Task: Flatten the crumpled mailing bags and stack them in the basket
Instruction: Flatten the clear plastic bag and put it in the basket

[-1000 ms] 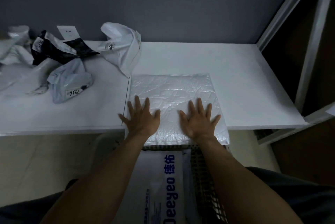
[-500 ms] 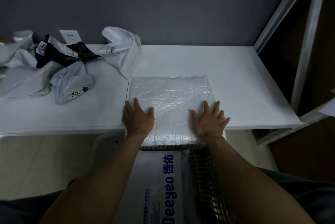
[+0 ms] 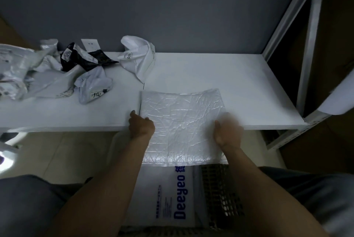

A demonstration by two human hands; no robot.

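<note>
I see the left hand (image 3: 141, 126) and right hand (image 3: 228, 134) gripping opposite sides of the flattened bag (image 3: 182, 119), which overhangs the surface (image 3: 239, 87) above the basket (image 3: 220, 198). Crumpled bags (image 3: 67, 75) lie at ten o'clock.

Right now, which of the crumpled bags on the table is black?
The black bag with a white label on it. Its neighbours are light: the white bag to its right and the pale grey bag in front.

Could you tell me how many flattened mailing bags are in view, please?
2: a crinkled white plastic bag held at the white table edge, and a blue-printed white bag in the dark mesh basket; more may hide beneath it.
</note>
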